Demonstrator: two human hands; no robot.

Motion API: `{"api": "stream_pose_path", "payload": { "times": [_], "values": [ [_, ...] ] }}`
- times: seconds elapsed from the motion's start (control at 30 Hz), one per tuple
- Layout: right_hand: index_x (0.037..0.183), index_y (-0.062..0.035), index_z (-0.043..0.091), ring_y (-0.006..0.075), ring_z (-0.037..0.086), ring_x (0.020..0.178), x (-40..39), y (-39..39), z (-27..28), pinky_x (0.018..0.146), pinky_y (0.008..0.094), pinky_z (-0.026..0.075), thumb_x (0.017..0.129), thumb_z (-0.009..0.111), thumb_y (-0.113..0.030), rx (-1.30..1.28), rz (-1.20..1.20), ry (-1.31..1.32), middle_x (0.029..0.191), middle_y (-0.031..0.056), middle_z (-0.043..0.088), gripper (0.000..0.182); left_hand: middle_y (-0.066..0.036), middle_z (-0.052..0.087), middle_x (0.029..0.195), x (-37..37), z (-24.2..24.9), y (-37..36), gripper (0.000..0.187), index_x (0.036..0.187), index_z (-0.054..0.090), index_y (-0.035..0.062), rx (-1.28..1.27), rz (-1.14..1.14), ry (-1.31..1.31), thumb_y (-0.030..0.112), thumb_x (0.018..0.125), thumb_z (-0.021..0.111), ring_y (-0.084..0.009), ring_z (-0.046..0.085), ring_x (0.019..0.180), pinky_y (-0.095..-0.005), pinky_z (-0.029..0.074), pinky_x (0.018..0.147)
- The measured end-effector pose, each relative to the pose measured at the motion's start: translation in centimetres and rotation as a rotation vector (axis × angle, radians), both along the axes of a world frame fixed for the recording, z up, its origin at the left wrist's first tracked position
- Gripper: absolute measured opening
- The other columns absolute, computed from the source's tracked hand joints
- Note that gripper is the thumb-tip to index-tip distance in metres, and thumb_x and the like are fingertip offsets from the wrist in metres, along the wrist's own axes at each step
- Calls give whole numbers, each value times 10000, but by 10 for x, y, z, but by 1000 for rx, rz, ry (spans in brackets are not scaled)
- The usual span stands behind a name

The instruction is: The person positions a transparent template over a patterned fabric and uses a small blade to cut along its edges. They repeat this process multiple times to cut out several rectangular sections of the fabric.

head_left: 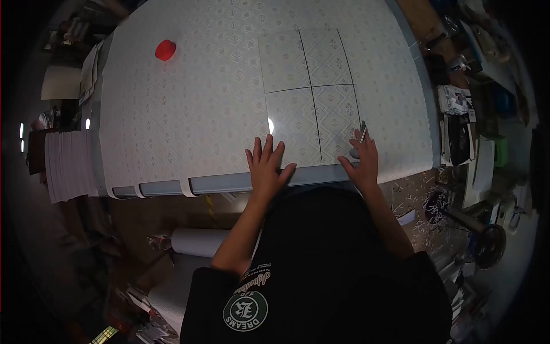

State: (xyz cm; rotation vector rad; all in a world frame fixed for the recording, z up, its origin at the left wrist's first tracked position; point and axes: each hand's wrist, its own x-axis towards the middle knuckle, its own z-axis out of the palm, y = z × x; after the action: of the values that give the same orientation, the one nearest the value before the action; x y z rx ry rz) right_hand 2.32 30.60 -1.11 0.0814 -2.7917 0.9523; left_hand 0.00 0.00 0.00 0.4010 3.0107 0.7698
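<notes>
Pale patterned material (pixel 189 114) covers the table. On it lies a clear rectangular sheet (pixel 286 63) with black lines, one crossing it and others running lengthwise. My left hand (pixel 266 167) rests with fingers spread at the sheet's lower left corner, near the table's front edge. My right hand (pixel 364 163) is at the sheet's lower right corner, with a slim metallic tool (pixel 363 131) held among its fingers. A small grey object (pixel 354 153) shows beside those fingers; its kind is unclear.
A round red object (pixel 165 50) sits on the material at the upper left. White bands loop over the table's front rail (pixel 220 183). Stacked sheets (pixel 69 166) stand at the left. White rolls (pixel 197 242) lie below the table, and scraps litter the floor at the right.
</notes>
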Motion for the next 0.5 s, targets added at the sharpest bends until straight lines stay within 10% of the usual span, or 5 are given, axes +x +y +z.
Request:
{"api": "stream_pose_path", "payload": {
  "times": [0.5],
  "values": [
    [1261, -77, 601, 417, 319, 1515, 1, -1, 2, 1191, 597, 262, 818, 813, -318, 6, -10, -25, 1567, 163, 490, 547, -166, 384, 1633, 1, 1, 0, 655, 1375, 636, 115, -4, -5, 15, 448, 835, 799, -477, 252, 1523, -723, 123, 1186]
  ]
}}
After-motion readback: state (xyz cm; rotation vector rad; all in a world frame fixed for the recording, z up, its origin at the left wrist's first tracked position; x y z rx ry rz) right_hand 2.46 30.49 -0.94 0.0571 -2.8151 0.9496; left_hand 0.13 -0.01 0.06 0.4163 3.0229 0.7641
